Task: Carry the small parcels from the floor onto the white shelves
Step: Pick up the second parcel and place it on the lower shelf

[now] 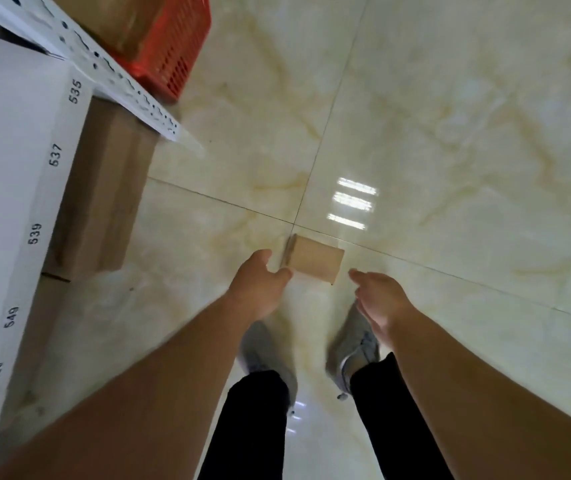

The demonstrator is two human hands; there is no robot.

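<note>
A small brown cardboard parcel (pixel 313 259) lies on the glossy tiled floor in front of my feet. My left hand (pixel 259 289) reaches down at the parcel's left side, thumb and fingers apart and touching or nearly touching its left edge. My right hand (pixel 379 297) hovers just right of and below the parcel, fingers spread, not touching it. The white shelf (pixel 10 168) with printed numbers along its front edge runs down the left side of the view.
Larger brown cardboard boxes (pixel 98 195) sit under the shelf on the left. A red plastic crate (pixel 169 46) holding a box stands at the top left behind a white perforated shelf post (pixel 117 74). My grey shoes (pixel 356 348) stand just behind the parcel.
</note>
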